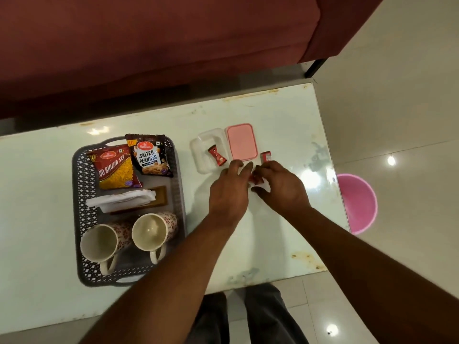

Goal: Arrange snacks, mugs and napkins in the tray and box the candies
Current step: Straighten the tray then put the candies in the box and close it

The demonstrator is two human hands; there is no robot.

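Candy [257, 179] between both hands, near the middle of the table [285, 115], just near-right of the clear box [198, 155]. Left hand [229, 192] half curled, fingers meeting the right hand [280, 187] over the red wrapper; right thumb and forefinger apparently pinching it, though grip mostly hidden. One candy [216, 155] already in the box; another [266, 156] loose on the table, right of the pink lid [242, 142]. Tray [79, 207] at left already loaded: snack packs [116, 170], napkins [121, 199], two mugs [124, 239].

Likely very light, small, crinkly and a bit slick; hard core, soft twisted ends. Best pinched across the middle, not by a loose end. Little breakage risk; easily flicked away on the glossy top.
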